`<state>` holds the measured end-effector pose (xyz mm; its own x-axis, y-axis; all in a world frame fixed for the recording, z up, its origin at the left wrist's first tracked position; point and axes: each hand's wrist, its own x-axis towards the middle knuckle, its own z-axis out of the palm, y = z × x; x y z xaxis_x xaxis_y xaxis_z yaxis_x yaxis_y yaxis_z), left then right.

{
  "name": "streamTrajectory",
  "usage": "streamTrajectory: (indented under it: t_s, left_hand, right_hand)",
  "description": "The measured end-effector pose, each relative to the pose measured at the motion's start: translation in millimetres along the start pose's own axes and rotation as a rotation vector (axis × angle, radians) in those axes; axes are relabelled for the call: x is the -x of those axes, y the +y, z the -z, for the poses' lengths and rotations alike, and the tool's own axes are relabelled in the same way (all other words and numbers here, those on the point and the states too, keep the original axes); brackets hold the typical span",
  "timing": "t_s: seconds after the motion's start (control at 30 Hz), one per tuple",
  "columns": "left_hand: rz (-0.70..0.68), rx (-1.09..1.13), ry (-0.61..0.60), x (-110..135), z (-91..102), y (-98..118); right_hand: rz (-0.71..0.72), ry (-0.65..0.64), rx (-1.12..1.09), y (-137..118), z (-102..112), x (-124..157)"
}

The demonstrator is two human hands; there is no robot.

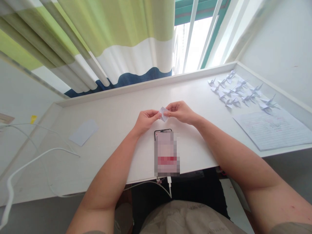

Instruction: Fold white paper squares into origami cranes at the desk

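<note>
My left hand (pixel 145 119) and my right hand (pixel 180 111) meet above the middle of the white desk (pixel 117 113). Both pinch a small folded piece of white paper (pixel 163 114) between fingertips and thumbs, one hand on each side. Just below the hands a phone (pixel 166 152) lies flat on the desk, its lower end at the front edge with a white charging cable (pixel 169 186) plugged in. My forearms reach in from the bottom of the view.
Several folded paper cranes (pixel 240 92) sit at the desk's far right, near a lined sheet of paper (pixel 274 128). A blank paper slip (pixel 83 131) lies at the left. White cables (pixel 29 162) trail across the left side. A striped curtain (pixel 97 42) and window stand behind.
</note>
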<state>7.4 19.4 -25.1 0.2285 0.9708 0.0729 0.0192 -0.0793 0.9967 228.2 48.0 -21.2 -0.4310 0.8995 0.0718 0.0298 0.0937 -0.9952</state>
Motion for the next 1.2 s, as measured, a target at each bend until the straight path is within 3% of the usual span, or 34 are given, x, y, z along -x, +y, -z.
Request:
streamTrajectory:
  t_s: [0.63, 0.97, 1.2]
  left_hand:
    - [-0.077, -0.111, 0.127, -2, -11.9, -1]
    - [-0.082, -0.081, 0.034, 0, -9.6, -3]
    - [-0.156, -0.152, 0.118, -3, -12.6, -4]
  right_hand:
    - [0.029, 0.035, -0.021, -5, -7, 2]
    - [0.028, 0.028, 0.0, -3, -9, 2]
    - [0.049, 0.015, -0.051, -2, -10, 0]
